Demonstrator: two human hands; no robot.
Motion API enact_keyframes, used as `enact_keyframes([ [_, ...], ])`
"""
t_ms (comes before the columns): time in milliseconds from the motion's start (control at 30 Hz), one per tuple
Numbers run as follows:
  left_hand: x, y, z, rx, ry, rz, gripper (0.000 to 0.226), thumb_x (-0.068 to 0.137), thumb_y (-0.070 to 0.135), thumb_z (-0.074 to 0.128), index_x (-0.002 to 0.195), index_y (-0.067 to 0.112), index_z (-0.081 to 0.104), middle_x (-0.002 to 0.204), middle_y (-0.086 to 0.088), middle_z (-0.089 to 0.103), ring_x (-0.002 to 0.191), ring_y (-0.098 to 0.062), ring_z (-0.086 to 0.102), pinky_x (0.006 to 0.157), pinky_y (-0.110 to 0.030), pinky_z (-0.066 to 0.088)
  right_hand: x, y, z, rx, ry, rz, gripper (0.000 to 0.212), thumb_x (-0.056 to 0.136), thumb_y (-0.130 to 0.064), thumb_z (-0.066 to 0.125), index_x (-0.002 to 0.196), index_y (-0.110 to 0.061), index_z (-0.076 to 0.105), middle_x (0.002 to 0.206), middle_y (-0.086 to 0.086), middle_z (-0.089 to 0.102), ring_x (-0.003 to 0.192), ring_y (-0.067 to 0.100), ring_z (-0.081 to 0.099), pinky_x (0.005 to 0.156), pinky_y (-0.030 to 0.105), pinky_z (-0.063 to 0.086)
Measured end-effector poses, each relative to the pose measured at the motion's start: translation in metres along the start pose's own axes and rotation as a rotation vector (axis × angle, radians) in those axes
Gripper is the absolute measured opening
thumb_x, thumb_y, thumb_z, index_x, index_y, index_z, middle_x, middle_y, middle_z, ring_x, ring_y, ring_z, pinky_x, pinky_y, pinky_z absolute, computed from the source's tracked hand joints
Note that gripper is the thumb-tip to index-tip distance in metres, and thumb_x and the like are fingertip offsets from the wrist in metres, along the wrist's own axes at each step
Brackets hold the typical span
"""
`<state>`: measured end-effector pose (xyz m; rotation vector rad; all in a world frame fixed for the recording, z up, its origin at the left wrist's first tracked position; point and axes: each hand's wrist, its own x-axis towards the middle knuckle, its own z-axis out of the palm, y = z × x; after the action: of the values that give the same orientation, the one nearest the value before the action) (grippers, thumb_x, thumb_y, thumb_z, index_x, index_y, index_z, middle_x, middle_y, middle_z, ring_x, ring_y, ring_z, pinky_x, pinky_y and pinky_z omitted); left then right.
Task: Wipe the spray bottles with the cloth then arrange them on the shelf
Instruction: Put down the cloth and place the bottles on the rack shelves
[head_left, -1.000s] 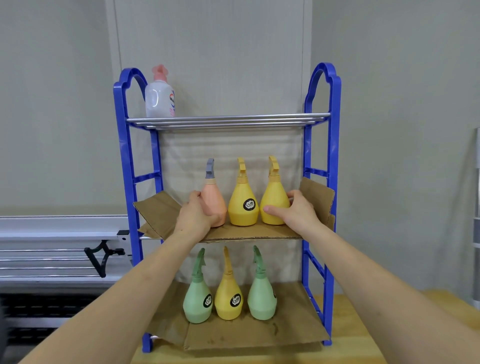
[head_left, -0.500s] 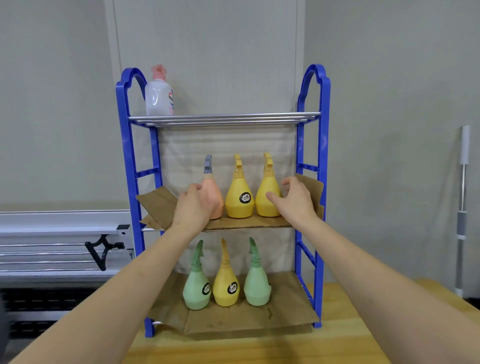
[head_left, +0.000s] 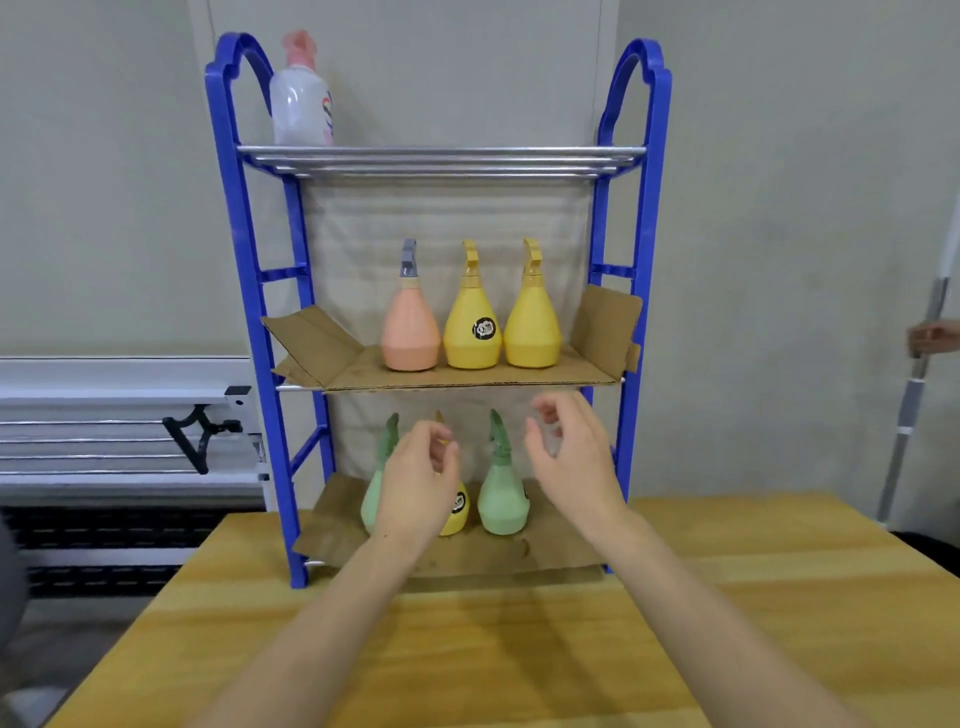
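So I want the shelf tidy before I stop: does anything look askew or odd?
The bottles stand upright in rows. The cardboard liner on the middle shelf sits crooked, its left flap jutting past the blue frame. Only the middle yellow bottle shows its label.

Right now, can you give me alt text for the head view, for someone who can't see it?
Both hands, left hand and right hand, hover empty with loosely curled fingers before a blue shelf on a wooden table. The middle tier holds a peach bottle and two yellow bottles; three more stand below.
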<state>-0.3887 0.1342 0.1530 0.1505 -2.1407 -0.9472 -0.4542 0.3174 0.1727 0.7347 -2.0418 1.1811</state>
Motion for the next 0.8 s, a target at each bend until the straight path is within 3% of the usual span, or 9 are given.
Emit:
enact_keyframes([
  [100,-0.008,-0.025,0.019,0.041,-0.071,-0.106,0.017,0.1,0.025,0.06,0.116,0.021,0.055,0.105,0.002,0.062,0.096,-0.015,0.064,0.08,-0.03,0.052,-0.011,0.02,0.012,0.001,-0.044,0.131,0.019,0.1,-0.018,0.067,0.118,-0.02,0.063,0.111,-0.011,0.059,0.101,0.003,0.054,0.085,0.01,0.041],
  [167,-0.008,-0.039,0.031,0.066,-0.111,-0.164,0.031,0.099,0.024,0.064,0.127,0.017,0.052,0.121,-0.005,0.058,0.108,-0.019,0.061,0.087,-0.03,0.05,-0.015,0.038,0.025,-0.008,-0.106,0.215,0.024,0.1,-0.02,0.067,0.124,-0.02,0.061,0.118,-0.008,0.06,0.108,0.006,0.056,0.091,0.022,0.049],
  [267,-0.002,-0.053,0.047,0.107,-0.158,-0.234,0.056,0.096,0.023,0.07,0.143,0.011,0.043,0.139,-0.013,0.046,0.122,-0.027,0.054,0.1,-0.036,0.046,-0.02,0.063,0.047,-0.026,-0.194,0.325,0.035,0.1,-0.028,0.068,0.132,-0.018,0.058,0.128,-0.004,0.06,0.116,0.012,0.059,0.094,0.026,0.05],
  [400,0.004,-0.072,0.066,0.155,-0.16,-0.289,0.076,0.093,0.02,0.075,0.153,0.003,0.03,0.146,-0.02,0.04,0.13,-0.039,0.051,0.108,-0.042,0.044,-0.024,0.089,0.077,-0.08,-0.324,0.434,0.062,0.097,-0.039,0.072,0.15,-0.018,0.048,0.147,0.002,0.055,0.133,0.021,0.056,0.104,0.031,0.047],
  [533,0.01,-0.09,0.078,0.197,-0.194,-0.308,0.082,0.095,0.024,0.073,0.156,0.003,0.024,0.149,-0.021,0.038,0.134,-0.039,0.049,0.11,-0.042,0.043,-0.027,0.109,0.1,-0.039,-0.429,0.537,0.089,0.09,-0.047,0.077,0.162,-0.018,0.033,0.152,0.007,0.052,0.14,0.027,0.05,0.111,0.039,0.046],
  [667,0.016,-0.096,0.088,0.277,-0.235,-0.25,0.082,0.093,0.023,0.074,0.155,0.007,0.024,0.144,-0.019,0.041,0.128,-0.037,0.053,0.108,-0.041,0.045,-0.032,0.121,0.113,-0.022,-0.449,0.523,0.074,0.091,-0.041,0.079,0.153,-0.018,0.045,0.136,0.006,0.062,0.127,0.026,0.059,0.099,0.034,0.05],
  [800,0.014,-0.101,0.096,0.281,-0.257,-0.3,0.09,0.087,0.018,0.08,0.156,0.009,0.022,0.139,-0.02,0.045,0.129,-0.037,0.051,0.109,-0.043,0.044,-0.035,0.123,0.114,0.002,-0.402,0.504,0.065,0.086,-0.043,0.083,0.141,-0.021,0.054,0.125,0.0,0.067,0.114,0.019,0.064,0.092,0.034,0.055],
])
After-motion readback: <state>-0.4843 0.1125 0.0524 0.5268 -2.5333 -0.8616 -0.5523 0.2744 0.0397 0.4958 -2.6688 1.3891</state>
